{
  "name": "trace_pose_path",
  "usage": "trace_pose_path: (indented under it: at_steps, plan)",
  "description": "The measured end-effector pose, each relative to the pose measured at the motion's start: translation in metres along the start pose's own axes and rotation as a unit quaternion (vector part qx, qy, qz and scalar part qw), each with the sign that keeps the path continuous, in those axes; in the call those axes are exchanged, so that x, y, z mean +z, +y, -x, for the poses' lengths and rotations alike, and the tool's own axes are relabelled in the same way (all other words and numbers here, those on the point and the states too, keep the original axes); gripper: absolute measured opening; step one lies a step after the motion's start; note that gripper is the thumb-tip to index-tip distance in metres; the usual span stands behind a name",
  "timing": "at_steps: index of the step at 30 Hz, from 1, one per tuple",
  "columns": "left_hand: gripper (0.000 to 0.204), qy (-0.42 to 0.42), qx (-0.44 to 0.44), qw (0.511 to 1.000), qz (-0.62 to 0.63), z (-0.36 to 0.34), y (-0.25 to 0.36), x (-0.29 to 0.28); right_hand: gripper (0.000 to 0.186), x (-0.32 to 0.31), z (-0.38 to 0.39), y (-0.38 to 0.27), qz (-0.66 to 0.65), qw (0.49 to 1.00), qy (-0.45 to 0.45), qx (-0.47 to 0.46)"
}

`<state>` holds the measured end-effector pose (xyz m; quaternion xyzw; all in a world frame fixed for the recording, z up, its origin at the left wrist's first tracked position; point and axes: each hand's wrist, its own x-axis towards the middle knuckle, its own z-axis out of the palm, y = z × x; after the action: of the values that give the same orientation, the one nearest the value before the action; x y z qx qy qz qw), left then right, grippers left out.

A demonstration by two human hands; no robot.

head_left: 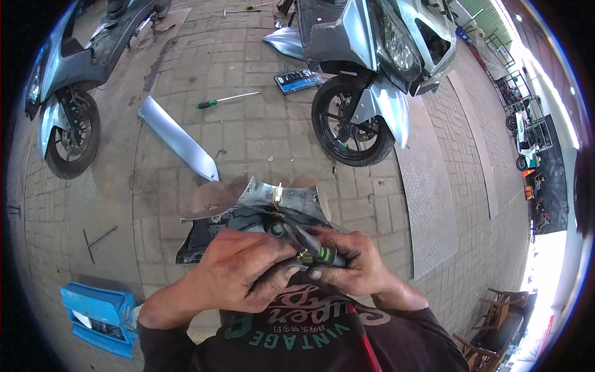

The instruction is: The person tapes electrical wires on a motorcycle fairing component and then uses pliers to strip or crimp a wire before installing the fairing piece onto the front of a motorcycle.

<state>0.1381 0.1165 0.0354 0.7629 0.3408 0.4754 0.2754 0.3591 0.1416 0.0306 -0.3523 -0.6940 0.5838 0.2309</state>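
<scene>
My right hand [353, 260] is closed around pliers [304, 238] with a grey metal head and green-and-black handles. Close beside it, the fingers of my left hand [245, 270] are pinched together near the pliers; a small yellowish bit shows at the fingertips, too small to name. Beneath both hands a dark plastic body panel [226, 224] lies across my lap, its inner side facing up. A pale connector [277, 193] with thin brown wires sits on the panel's far part. My fingers hide the panel's near middle.
Ahead stands a light-blue scooter [353, 37], and another scooter [68, 80] is at the left. On the paving lie a silver-blue trim piece [176, 137], a screwdriver [214, 103] and a number plate [299, 80]. A blue toolbox [102, 297] rests at lower left; wooden chairs [496, 310] stand at lower right.
</scene>
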Motion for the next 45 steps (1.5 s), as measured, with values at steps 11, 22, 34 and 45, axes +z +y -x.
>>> trace_pose_path:
  at_steps: [11, 22, 34, 45]
  plan:
    - [0.025, -0.031, -0.082, 0.984, -0.156, -0.016, 0.014, -0.009, 0.023, -0.005, -0.029, -0.007, 0.278, 0.938, 0.077, -0.194]
    - [0.017, -0.048, -0.096, 0.955, -0.275, -0.017, 0.021, -0.015, 0.019, -0.002, -0.040, -0.021, 0.295, 0.926, 0.126, -0.198]
    - [0.027, 0.000, 0.044, 0.945, -0.323, -0.024, 0.009, -0.021, 0.021, -0.002, -0.044, -0.027, 0.263, 0.946, 0.077, -0.174]
    - [0.014, -0.040, 0.187, 0.967, -0.168, -0.053, 0.031, -0.051, 0.011, -0.002, -0.040, -0.041, 0.037, 0.972, -0.003, -0.233]
